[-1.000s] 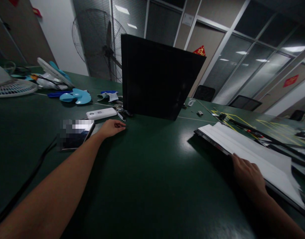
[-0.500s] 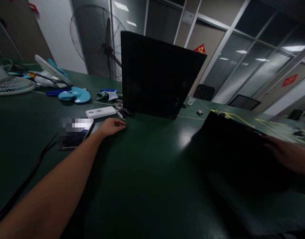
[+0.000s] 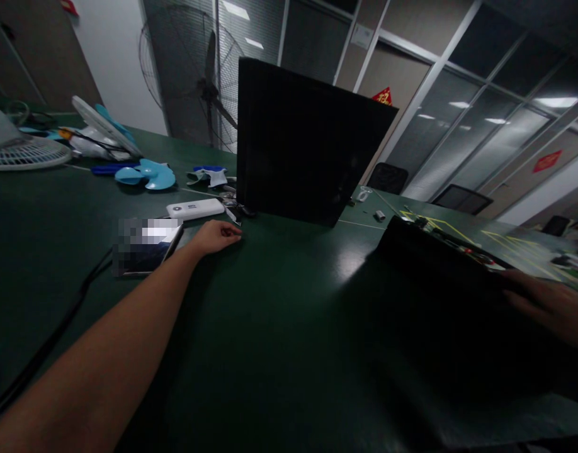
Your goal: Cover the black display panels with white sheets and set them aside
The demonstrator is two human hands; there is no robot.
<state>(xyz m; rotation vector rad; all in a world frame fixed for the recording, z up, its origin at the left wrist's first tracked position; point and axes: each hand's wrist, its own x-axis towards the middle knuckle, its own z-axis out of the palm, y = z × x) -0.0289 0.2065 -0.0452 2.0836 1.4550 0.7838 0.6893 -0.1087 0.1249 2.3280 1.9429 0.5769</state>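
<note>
- Right hand [image 3: 548, 305], at the right edge of the view and a touch blurred, is gripping the upper edge of a dark panel [image 3: 440, 302].
- That panel sits on the right side of the green table [image 3: 270, 296], tilted, its dark face towards us; its lower part melts into shadow, so I can't tell exactly where it meets the tabletop.
- Just beyond its top edge there's a jumble of dark strips and small red bits [image 3: 478, 255].
- Over to the left hand [image 3: 218, 237]: resting on the table, half-open, fingers loosely curled.
- Right behind it lies a white oblong device [image 3: 196, 209], with a clutter of small metallic bits [image 3: 230, 202] at its right end.
- Beside the left forearm, a flat device [image 3: 150, 255], partly pixelated, with a dark cable [image 3: 84, 292] running from its left side.
- Farther back, a large black panel [image 3: 312, 145] stands upright and slightly slanted, between the hands.
- Left rear: a light-blue fan blade [image 3: 152, 176], and a white fan grille [image 3: 29, 154] beyond it.
- Behind the table, a big wire-caged fan [image 3: 206, 91].
</note>
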